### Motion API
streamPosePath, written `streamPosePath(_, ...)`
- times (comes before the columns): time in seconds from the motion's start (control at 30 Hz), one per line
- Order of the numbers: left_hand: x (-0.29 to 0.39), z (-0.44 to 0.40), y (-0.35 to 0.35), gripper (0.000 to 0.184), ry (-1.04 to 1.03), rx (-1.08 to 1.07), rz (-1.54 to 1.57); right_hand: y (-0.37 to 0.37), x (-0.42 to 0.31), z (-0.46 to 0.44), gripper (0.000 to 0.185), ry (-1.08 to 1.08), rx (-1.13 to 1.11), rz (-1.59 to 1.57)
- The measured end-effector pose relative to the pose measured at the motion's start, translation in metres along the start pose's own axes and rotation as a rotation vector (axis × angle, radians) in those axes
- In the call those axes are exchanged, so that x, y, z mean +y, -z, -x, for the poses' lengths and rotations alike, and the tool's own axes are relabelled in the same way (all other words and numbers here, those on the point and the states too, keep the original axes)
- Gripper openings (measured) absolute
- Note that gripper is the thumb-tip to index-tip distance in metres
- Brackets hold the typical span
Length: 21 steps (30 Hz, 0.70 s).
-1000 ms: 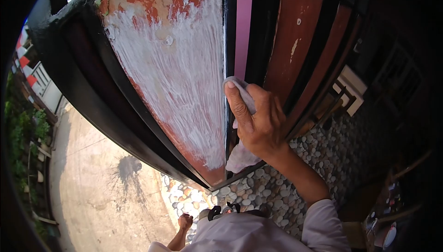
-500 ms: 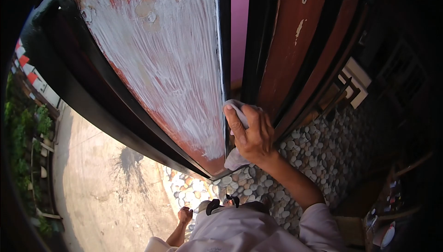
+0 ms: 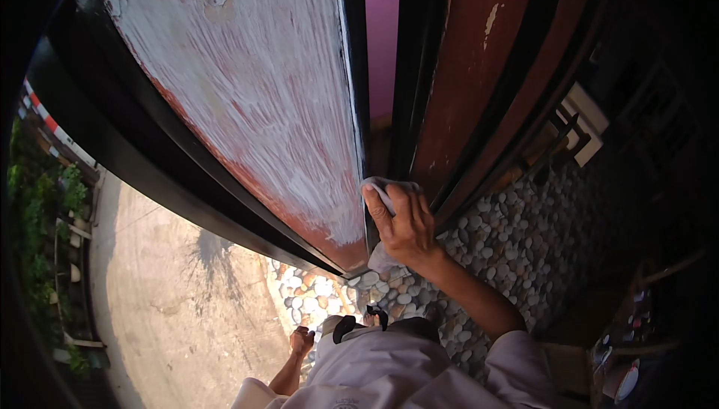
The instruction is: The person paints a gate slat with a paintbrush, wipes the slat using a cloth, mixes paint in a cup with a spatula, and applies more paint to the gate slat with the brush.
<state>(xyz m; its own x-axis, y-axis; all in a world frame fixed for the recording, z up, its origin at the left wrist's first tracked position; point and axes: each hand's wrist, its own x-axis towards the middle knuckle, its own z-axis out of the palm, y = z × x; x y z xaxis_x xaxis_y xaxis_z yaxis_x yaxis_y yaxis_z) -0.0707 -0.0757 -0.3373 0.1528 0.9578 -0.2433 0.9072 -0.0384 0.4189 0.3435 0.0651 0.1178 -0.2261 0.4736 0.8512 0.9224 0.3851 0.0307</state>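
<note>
Right hand [image 3: 408,233] has slid lower along the black edge strip [image 3: 353,49] on the right of the white-streaked panel [image 3: 247,102], so most of that edge is now above it. Fingers are clamped round a soft, crumpled greyish cloth [image 3: 383,256], tail dangling by the panel's bottom tip. Left hand [image 3: 302,340] hangs below the panel, can't tell if it's gripping anything. Panel's a tapering wedge, chalky streaks over reddish brown; strip looks smooth.
</note>
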Motion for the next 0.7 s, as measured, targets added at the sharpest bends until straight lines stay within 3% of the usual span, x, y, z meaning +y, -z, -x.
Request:
streamPosePath(0.07, 0.022, 0.007, 0.017, 0.029, 0.169, 0.029, 0.153, -0.003, -0.001, 0.008, 0.044, -0.004, -0.007, -0.006)
streamPosePath(0.2, 0.027, 0.008, 0.027, 0.032, 0.192, -0.014, 0.166, -0.01, -0.002, 0.029, 0.05, -0.029, -0.051, -0.019)
streamPosePath(0.3, 0.022, 0.0, 0.025, 0.035, 0.266, -0.178, 0.059, -0.016, -0.002, 0.041, 0.056, -0.099, -0.037, -0.082)
streamPosePath(0.33, 0.02, -0.002, 0.024, 0.036, 0.183, -0.155, 0.022, -0.017, -0.002, 0.043, 0.058, -0.157, -0.033, -0.128)
streamPosePath(0.43, 0.03, 0.002, 0.033, 0.034, 0.085, -0.079, 0.006, 0.004, -0.008, 0.029, 0.05, -0.265, 0.102, -0.362)
streamPosePath(0.5, 0.058, 0.002, 0.052, 0.03, 0.157, 0.03, 0.347, 0.024, -0.006, 0.018, 0.041, -0.377, 0.18, -0.571)
streamPosePath(0.6, 0.096, -0.012, 0.077, 0.027, 0.074, 0.017, 0.533, 0.031, 0.011, 0.026, 0.034, -0.621, 0.073, -1.137)
streamPosePath(0.7, 0.177, -0.029, 0.128, 0.021, -0.017, -0.027, 0.74, 0.038, 0.022, 0.035, 0.041, -0.808, -0.072, -1.275)
